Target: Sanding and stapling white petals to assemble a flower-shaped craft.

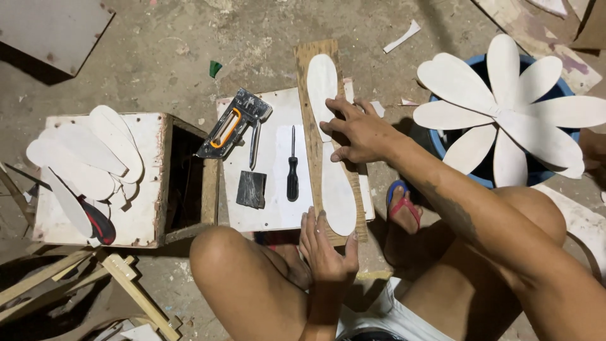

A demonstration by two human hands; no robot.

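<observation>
Middle of white insole pair [338, 189] on wooden strip [314, 136] hidden beneath right hand [363, 132] fingers. Strip's near end covered under left hand [327, 249] fingertips. Blue bucket [445, 142] mostly concealed by fanned insoles [505, 110], well right of the fingers. Red-handled tool [101, 224] partly buried under stacked insoles [88, 158], far left of the fingers.

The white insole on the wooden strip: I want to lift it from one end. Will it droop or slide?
The white insole looks thin and flat, so probably light and slightly bendy. Both the right hand and left hand press it onto the wooden strip, suggesting it shifts easily.
</observation>
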